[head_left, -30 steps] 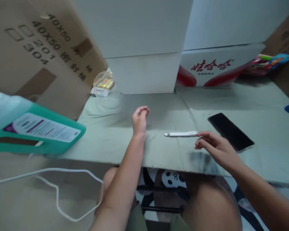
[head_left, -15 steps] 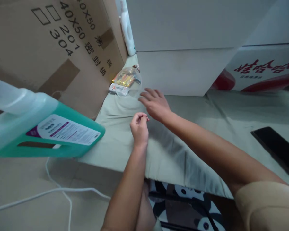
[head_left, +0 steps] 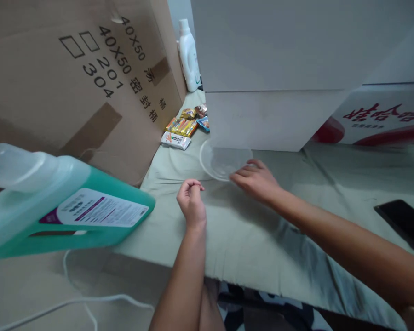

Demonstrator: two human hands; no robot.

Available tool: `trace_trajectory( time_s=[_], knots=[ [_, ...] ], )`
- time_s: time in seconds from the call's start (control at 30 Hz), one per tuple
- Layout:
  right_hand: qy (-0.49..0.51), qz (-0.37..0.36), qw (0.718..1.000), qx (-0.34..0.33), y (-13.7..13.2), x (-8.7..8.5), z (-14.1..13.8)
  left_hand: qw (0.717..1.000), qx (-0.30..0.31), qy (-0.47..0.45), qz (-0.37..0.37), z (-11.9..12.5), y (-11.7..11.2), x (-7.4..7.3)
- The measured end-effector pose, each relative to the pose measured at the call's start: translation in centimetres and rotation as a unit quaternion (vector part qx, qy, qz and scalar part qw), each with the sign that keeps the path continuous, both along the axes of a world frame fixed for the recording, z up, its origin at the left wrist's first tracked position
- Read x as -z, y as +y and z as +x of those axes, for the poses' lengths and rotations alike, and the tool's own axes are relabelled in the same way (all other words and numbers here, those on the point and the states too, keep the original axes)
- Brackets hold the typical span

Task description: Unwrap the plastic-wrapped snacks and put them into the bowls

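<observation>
A clear round plastic bowl [head_left: 218, 162] is on the pale green cloth, in front of the white box. My right hand [head_left: 253, 180] grips its near right rim, fingers bent over the edge. To the left of the bowl and apart from it, my left hand [head_left: 192, 202] is closed, with its thumb pressed to curled fingers. Whatever may be inside that hand is hidden. Behind the bowl, several small snack packets in yellow wrappers [head_left: 182, 126] lie by the cardboard box, with a white packet [head_left: 175, 140] in front of them.
A large jug of green liquid [head_left: 117, 214] stands at the left edge. The cardboard box [head_left: 131, 138] rises behind it, and a white bottle [head_left: 189, 57] stands at the back. A white box [head_left: 262, 119] closes off the rear. A black phone [head_left: 403, 225] lies at right.
The bowl has moved right and toward me, away from in front of the snack packets. My right hand has also shifted right and nearer, now gripping its rim. The left hand stays closed.
</observation>
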State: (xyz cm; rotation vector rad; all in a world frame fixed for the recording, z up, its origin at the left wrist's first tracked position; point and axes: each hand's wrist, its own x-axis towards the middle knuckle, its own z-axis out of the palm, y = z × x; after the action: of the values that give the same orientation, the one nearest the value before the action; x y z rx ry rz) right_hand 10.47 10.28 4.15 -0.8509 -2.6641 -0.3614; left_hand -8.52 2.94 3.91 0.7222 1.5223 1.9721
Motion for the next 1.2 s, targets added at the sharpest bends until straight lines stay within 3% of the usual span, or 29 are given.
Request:
trace_trajectory(
  time_s=[0.13,0.23,0.33,0.53,0.63,0.8,0.9,1.0,1.2],
  knots=[
    [0.04,0.003,0.995,0.093,-2.5,-0.2,6.6,1.0,0.01,-0.012,-0.004,-0.4,-0.8,-0.1],
    [0.107,0.014,0.979,0.175,-5.1,-0.6,9.1,0.999,0.021,-0.025,-0.006,-0.3,-1.2,-0.3],
    [0.17,-0.014,0.972,0.164,-8.1,-0.6,9.3,0.998,0.033,-0.053,-0.005,0.1,-1.4,-0.6],
    [0.226,-0.084,0.966,0.093,-12.5,-0.1,6.2,0.994,0.08,-0.065,-0.03,0.6,-1.2,-1.0],
    [0.265,-0.111,0.95,0.126,-14.5,0.6,6.5,0.992,0.105,-0.049,-0.054,0.7,-0.8,-1.0],
    [0.315,-0.147,0.905,0.245,-18.2,3.6,9.6,0.989,0.128,-0.021,-0.074,1.6,0.1,-0.8],
    [0.349,-0.177,0.877,0.279,-19.1,4.9,10.9,0.984,0.158,-0.012,-0.085,3.0,0.4,-0.6],
    [0.376,-0.205,0.86,0.277,-19.0,5.0,11.3,0.979,0.181,-0.001,-0.099,4.5,0.3,-0.5],
    [0.386,-0.198,0.867,0.245,-18.7,4.0,11.9,0.975,0.193,-0.009,-0.112,5.8,0.3,-0.4]
  ],
)
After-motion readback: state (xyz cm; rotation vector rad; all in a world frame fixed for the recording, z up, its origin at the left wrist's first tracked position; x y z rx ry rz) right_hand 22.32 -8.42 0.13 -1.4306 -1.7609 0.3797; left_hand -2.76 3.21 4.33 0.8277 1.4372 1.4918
